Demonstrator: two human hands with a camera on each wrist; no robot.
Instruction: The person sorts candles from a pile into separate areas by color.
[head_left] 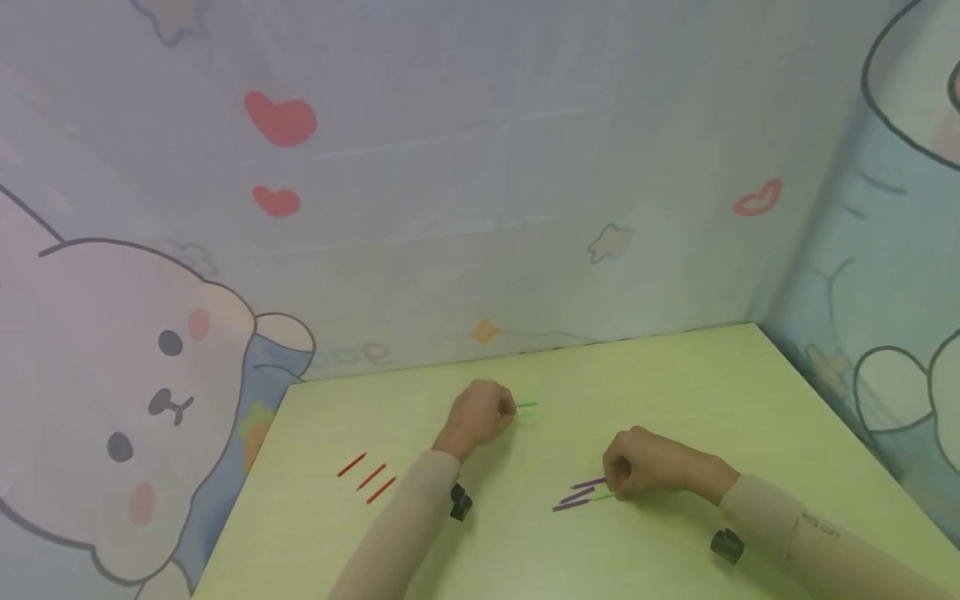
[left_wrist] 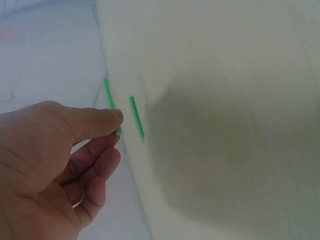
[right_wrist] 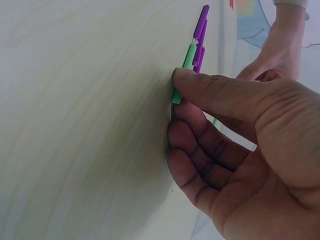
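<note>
My left hand point(head_left: 480, 412) is at the far middle of the table, pinching a thin green stick point(left_wrist: 108, 92) between thumb and fingertips. A second green stick point(left_wrist: 136, 117) with a narrow tip lies on the table right beside it. Nearer and to the right, my right hand point(head_left: 663, 462) pinches another green stick point(right_wrist: 186, 62) by one end, its pale tip pointing away from the hand. Several purple sticks point(head_left: 577, 494) lie loosely side by side just left of that hand, overlapping the green tip in the right wrist view.
Three red sticks point(head_left: 371, 476) lie slanted on the left part of the pale table point(head_left: 510, 550), left of my left forearm. A printed cloth point(head_left: 450, 250) with hearts and cartoon animals hangs behind the table and along its sides.
</note>
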